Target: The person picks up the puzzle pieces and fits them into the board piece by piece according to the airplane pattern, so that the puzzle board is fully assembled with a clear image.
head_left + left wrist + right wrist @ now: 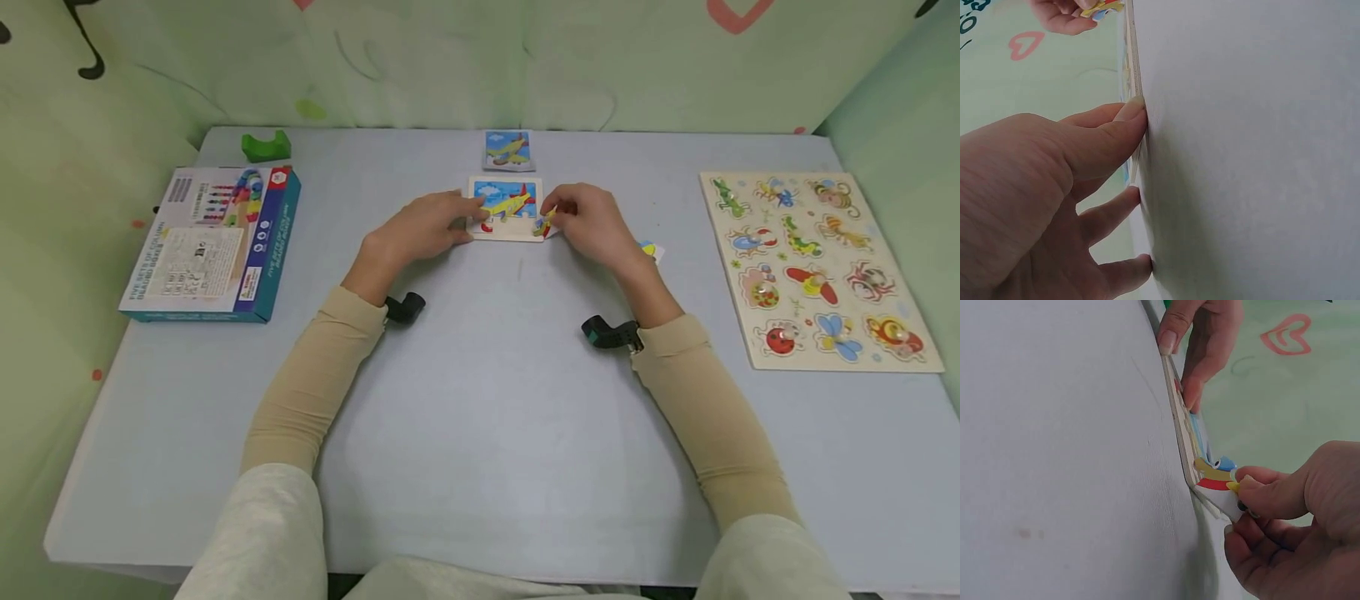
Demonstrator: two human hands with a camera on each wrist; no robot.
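Observation:
A small wooden jigsaw puzzle board (506, 237) with a yellow airplane picture lies flat toward the back of the table. My left hand (427, 223) holds its left side, thumb at the near corner and index finger on the picture. Other left fingertips touch the table in the left wrist view. At the board's right near corner, my right hand (592, 221) pinches a puzzle piece (1215, 474) between thumb and fingers. This piece is tilted, with yellow, red, blue and white parts. Fingers hide some of it. Another puzzle piece (649, 248) lies beside the right wrist.
Behind the board sits a card with the same airplane picture (507, 151). A boxed toy (210, 242) and a green curved block (266, 147) occupy the left. To the right lies a wooden insect peg board (821, 271). Fabric walls border the table.

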